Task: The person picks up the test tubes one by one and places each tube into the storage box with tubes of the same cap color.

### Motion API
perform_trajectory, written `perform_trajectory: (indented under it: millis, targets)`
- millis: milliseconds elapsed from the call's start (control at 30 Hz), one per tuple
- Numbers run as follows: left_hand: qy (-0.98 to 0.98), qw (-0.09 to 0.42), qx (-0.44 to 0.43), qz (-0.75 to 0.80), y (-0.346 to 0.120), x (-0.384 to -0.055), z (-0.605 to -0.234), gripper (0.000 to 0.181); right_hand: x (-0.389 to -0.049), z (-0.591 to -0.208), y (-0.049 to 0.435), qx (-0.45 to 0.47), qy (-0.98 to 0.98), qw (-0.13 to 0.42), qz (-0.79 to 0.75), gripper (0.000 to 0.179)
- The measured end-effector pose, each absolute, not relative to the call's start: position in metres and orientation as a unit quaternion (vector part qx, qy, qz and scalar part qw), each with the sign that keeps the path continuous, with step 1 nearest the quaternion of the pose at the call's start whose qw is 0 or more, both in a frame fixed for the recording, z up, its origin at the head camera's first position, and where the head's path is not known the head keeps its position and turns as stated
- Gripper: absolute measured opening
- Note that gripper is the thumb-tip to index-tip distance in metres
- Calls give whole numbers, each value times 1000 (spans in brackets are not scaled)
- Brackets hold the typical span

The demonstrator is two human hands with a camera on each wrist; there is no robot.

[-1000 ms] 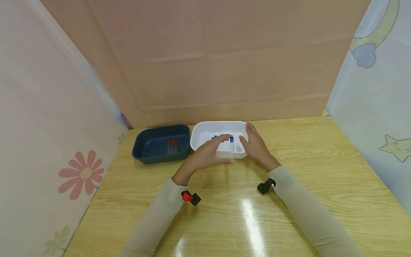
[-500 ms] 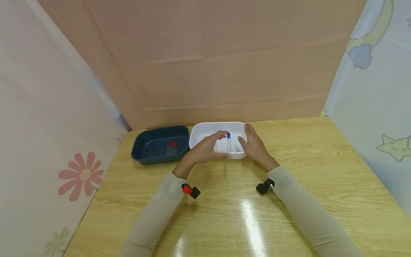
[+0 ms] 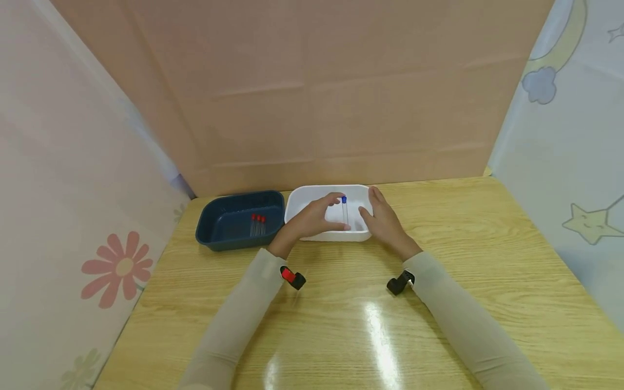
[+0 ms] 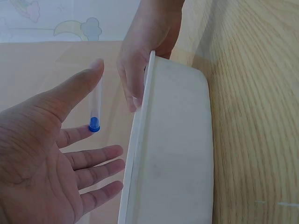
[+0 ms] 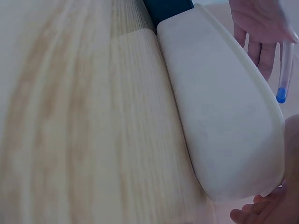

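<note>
My left hand pinches a clear test tube lengthwise, its thumb at the bare end and the index finger at the blue cap. The tube is roughly upright in the head view, above the inside of a white plastic basin. In the left wrist view, the other fingers of that hand spread loosely. My right hand holds the basin's right end, with its thumb over the inner side and its other fingers around the outside. The blue-capped tubes lying in the basin are hidden behind the left hand.
Left of the white basin, and close against it, stands a dark blue basin. Several red-capped tubes lie side by side in it. Both stand on a wood-grain table before a tan backdrop.
The left hand has moved a little forward and left with the blue-capped tube, from near the white basin's front edge to over its inside. My right hand stays at the basin's end.
</note>
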State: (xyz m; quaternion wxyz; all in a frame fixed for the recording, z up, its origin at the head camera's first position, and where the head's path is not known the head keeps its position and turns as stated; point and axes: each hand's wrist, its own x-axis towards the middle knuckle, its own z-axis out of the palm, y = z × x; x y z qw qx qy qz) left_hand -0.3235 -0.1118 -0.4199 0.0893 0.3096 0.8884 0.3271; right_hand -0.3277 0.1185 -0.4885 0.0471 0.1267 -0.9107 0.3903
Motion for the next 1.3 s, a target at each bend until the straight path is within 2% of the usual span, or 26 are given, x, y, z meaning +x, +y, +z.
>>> perform_trajectory:
  millis: [400,1300]
  targets:
    - [894,109,294,319,-108,-339,-429,83,-326,-487,119,120,-912,46,389,73]
    - [913,104,303,254,-101,-357,-450,91,-325,-486,117,121,-914,45,385,74]
